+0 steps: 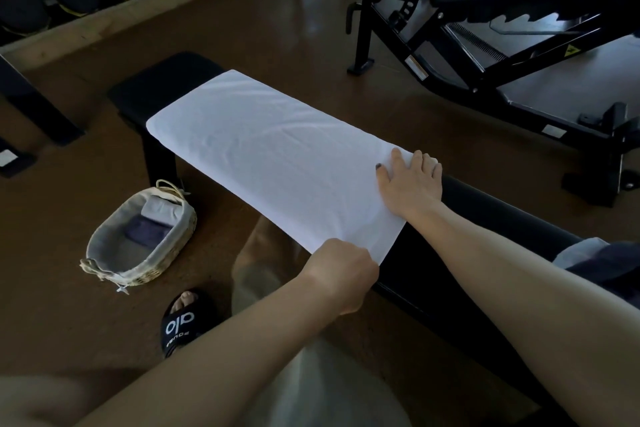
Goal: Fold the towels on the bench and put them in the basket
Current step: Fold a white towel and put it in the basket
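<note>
Towel: a white towel (273,156) lay spread flat along the black desk (485,215).
Left hand (341,274): grip clenched on the towel's near corner at the desk's edge.
Right hand (410,184): grip released, fingers flat, pressing the towel's far corner.
Basket (142,236): on the floor beside the desk, folded towels (152,222) inside.

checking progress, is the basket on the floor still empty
No, the basket on the floor already holds folded towels, a light one and a dark one, lying inside its lining.
</note>
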`<action>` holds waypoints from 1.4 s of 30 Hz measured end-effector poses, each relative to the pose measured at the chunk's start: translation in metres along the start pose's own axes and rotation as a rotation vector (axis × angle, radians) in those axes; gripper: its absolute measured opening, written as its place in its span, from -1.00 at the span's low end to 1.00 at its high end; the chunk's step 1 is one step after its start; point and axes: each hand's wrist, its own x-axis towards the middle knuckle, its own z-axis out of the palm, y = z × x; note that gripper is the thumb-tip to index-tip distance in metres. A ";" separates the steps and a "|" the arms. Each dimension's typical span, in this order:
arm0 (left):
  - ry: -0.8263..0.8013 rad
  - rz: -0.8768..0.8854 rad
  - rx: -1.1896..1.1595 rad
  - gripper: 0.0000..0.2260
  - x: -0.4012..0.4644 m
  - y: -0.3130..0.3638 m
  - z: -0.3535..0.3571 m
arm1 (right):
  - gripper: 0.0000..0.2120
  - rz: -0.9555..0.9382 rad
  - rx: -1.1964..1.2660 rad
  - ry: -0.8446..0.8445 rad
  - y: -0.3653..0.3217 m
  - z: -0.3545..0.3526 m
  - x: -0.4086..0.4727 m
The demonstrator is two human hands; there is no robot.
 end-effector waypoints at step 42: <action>0.030 -0.460 -0.352 -0.26 0.020 -0.176 0.012 | -0.39 -0.286 0.089 -0.041 -0.047 0.013 -0.060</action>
